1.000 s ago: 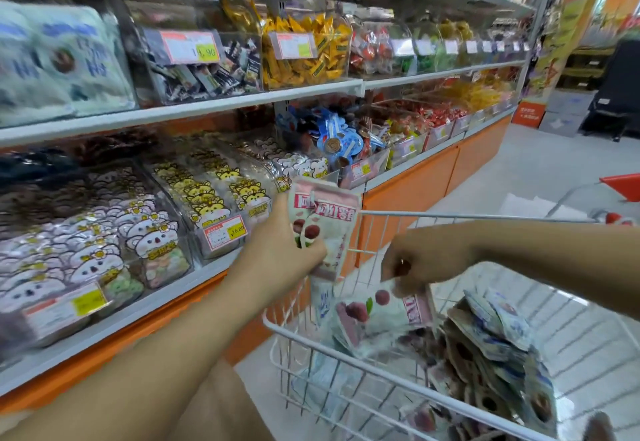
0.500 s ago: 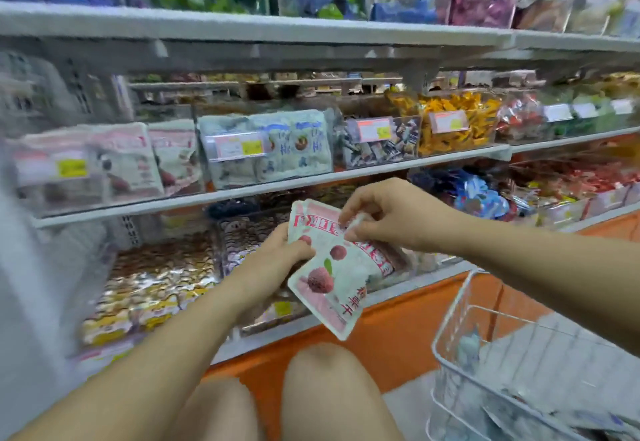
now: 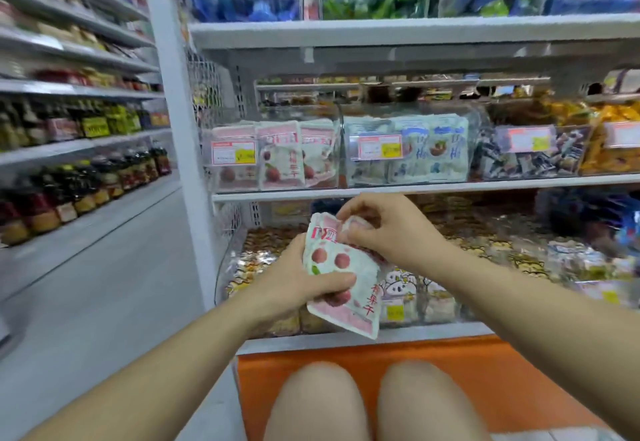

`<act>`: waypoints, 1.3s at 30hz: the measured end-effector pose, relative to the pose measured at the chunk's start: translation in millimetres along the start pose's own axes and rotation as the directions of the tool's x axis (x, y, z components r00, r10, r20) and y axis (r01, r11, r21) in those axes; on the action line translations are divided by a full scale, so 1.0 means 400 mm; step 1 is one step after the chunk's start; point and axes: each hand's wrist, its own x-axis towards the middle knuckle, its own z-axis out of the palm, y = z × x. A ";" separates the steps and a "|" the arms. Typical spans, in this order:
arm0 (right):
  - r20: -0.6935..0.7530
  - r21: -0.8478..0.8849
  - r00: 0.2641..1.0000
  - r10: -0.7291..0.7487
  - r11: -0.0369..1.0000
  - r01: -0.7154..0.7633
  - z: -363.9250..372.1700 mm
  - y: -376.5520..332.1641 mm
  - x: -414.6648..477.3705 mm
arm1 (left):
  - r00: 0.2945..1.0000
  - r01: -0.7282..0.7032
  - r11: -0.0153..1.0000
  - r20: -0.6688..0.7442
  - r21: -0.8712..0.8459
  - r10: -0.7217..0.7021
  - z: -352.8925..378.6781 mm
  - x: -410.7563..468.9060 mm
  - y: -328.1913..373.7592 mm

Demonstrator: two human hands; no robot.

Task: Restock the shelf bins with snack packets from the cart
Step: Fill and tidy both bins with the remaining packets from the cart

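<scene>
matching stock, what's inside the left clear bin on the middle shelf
Pink fruit packets standing upright in the bin. A price tag covers the leftmost; anything behind is hidden.

left arm (image 3: 156, 364): bare, extends in from lower left | left grip (image 3: 294, 281): thumb lies across the front of the snack packets (image 3: 349, 269), fingers curl behind | right arm (image 3: 519, 302): bare, extends in from the right | right grip (image 3: 391, 229): fingertips pinch the packets' top edge | grips: close together, centre of view | knees (image 3: 318, 402): bare, side by side below
</scene>
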 end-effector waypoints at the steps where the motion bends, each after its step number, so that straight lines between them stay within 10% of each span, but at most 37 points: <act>1: -0.027 0.035 1.000 -0.003 0.999 0.004 0.007 -0.008 0.009 | 0.999 0.006 1.000 -0.036 -0.028 -0.007 -0.012 -0.004 -0.002; 4: -0.047 0.065 0.996 0.082 0.995 -0.079 0.003 -0.019 0.042 | 0.988 0.026 0.991 -0.149 -0.134 -0.046 -0.057 0.003 -0.009; 7: 0.244 0.321 0.916 0.319 0.865 -0.386 -0.007 -0.020 0.070 | 0.974 0.033 0.974 -0.210 -0.226 -0.082 -0.110 0.024 -0.005; 10: 0.484 0.485 0.848 0.216 0.740 -0.466 0.006 -0.031 0.101 | 0.980 -0.005 0.979 -0.194 -0.204 -0.036 -0.146 0.047 0.023; 26: 0.008 0.495 1.000 0.018 0.868 -0.020 -0.006 -0.132 0.583 | 0.861 -0.102 0.815 -0.360 0.570 0.359 -0.466 0.313 0.352; 39: 0.120 0.310 0.992 0.029 0.949 -0.065 0.066 -0.080 0.679 | 0.930 0.157 0.789 -0.357 0.594 0.083 -0.592 0.375 0.303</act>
